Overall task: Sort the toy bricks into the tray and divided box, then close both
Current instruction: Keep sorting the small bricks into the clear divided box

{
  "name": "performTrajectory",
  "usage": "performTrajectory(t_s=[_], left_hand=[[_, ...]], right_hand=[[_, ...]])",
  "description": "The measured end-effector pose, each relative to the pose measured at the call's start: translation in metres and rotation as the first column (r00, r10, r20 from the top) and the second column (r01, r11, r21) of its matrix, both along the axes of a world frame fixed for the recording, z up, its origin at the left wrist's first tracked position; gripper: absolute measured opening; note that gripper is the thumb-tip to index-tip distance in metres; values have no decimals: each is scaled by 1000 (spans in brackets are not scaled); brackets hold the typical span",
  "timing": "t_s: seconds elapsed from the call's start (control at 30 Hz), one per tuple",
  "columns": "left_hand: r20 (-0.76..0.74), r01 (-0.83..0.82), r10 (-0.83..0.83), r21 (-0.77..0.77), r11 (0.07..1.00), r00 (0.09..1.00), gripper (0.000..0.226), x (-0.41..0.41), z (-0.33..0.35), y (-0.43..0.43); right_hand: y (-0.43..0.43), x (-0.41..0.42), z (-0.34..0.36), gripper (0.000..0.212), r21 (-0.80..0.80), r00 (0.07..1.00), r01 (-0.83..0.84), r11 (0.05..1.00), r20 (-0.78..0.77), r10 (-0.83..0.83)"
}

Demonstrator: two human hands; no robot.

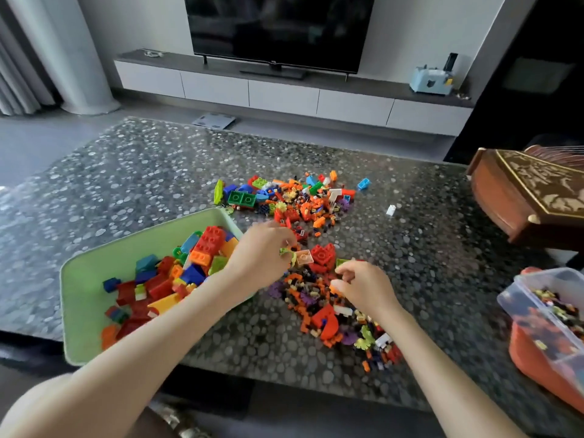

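A pale green tray (82,279) at the left holds several large bricks in red, blue, orange and yellow. Loose bricks lie in a far pile (284,197) and a near pile (331,308) of mostly small orange and dark pieces. My left hand (262,251) hovers beside the tray's right edge and pinches a small light-green piece (286,251), next to a peach brick (304,257). My right hand (363,287) is over the near pile with fingers curled, pinching something small that I cannot make out. The clear divided box (556,298) with small pieces sits at the right edge.
A carved wooden box (531,200) stands at the far right of the speckled table (126,184). A light-blue brick (363,184) and a white brick (391,210) lie apart from the piles. An orange lid or base (531,361) shows under the divided box.
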State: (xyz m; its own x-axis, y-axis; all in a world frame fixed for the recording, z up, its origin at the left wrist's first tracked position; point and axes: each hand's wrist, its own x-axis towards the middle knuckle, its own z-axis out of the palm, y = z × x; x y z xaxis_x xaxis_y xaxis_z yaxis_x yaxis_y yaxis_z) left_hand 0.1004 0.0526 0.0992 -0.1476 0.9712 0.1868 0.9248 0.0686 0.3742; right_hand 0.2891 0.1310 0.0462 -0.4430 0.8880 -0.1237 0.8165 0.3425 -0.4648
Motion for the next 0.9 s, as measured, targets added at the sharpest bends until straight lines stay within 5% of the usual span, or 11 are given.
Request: performTrajectory(t_s=[0.1,0.2,0.33,0.43,0.5,0.67,0.8,0.9], left_hand=[[-2,216,-222,-229,949,975,22,41,-22,6],[-31,261,-297,-398,880,954,25,58,-43,10],[37,302,-317,-420,856,948,35,59,-55,9],[100,361,-354,-437,824,930,45,56,-57,8],[79,400,-412,-464,790,908,49,55,-58,8],[-3,443,-506,-477,759,863,55,52,-61,7],[-45,374,-432,-426,824,901,41,47,-66,13],[-65,292,-334,-349,890,940,46,44,-64,23]], right_hand=[[4,6,-10,31,28,988,-108,994,113,104],[11,6,-17,23,57,985,-132,990,120,125],[12,25,-8,11,-98,968,47,994,-242,-70],[4,46,5,14,-387,760,114,915,-560,-331],[-5,55,9,23,-494,701,77,866,-591,-399],[-33,52,-13,28,-33,959,-70,997,-279,58],[-37,41,-32,24,206,972,-236,950,63,228],[-27,30,-32,22,275,979,-196,941,106,173]])
